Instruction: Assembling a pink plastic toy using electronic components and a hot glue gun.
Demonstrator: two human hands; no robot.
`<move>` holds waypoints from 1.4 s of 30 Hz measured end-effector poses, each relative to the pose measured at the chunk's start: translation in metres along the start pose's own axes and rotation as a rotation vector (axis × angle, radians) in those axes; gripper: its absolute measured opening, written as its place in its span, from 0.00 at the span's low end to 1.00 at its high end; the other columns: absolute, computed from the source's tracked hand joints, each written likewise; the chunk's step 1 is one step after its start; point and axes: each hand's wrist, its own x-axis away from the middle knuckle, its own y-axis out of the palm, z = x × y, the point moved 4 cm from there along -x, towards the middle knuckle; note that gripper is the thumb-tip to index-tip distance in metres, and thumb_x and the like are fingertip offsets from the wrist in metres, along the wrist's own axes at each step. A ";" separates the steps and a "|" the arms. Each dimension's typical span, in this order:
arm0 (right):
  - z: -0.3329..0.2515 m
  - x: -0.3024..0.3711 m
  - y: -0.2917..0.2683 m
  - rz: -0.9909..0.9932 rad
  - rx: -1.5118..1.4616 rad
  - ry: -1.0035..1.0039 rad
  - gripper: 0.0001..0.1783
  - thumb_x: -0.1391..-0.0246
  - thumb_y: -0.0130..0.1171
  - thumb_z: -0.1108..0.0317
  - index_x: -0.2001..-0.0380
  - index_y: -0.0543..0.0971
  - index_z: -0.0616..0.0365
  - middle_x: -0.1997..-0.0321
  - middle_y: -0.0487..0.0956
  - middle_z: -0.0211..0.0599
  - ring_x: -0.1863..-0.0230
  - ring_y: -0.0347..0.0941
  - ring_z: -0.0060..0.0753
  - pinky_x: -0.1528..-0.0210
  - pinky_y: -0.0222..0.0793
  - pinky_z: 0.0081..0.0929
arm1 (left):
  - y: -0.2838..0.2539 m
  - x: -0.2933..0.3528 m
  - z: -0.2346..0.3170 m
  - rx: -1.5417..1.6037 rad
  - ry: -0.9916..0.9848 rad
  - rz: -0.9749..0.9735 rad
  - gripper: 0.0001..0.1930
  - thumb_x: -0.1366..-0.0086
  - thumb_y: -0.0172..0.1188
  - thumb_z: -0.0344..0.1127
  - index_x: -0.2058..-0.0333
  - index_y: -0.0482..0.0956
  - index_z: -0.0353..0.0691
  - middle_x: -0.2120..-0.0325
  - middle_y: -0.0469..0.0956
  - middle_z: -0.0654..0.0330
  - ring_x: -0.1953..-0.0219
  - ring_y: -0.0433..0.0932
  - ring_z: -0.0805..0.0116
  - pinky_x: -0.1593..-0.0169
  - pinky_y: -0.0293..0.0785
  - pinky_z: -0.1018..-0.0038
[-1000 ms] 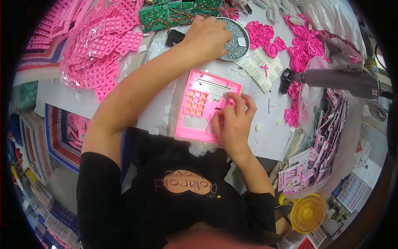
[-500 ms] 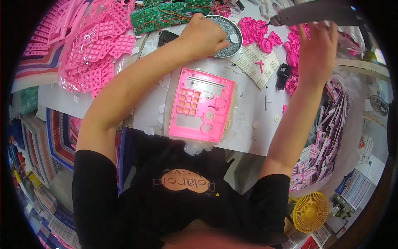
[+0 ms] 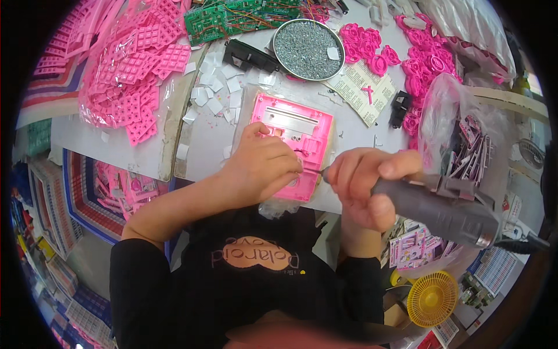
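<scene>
Gripping a grey screwdriver [image 3: 442,210], right hand [image 3: 365,179] faces left hand [image 3: 264,164], curled over pink casing [image 3: 315,146], pinch unclear.

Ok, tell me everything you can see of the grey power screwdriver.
The power screwdriver is a thick, rounded, dark grey tool that looks like plastic, with a raised piece along its upper side, a shiny band at the rear and a dark cord behind. It slants in the right hand, which grips it near the front. Its thin dark bit points left, over the pink panel, toward the left hand. Whether it touches a screw is unclear.
</scene>
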 end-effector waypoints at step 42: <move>-0.005 -0.020 -0.053 0.024 0.127 -0.006 0.24 0.41 0.65 0.62 0.50 0.66 0.63 0.84 0.68 0.30 0.82 0.64 0.26 0.77 0.64 0.28 | -0.165 0.003 -0.109 -0.940 -0.265 0.127 0.15 0.46 0.69 0.37 0.60 0.81 0.40 0.59 0.79 0.57 0.51 0.77 0.54 0.43 0.68 0.56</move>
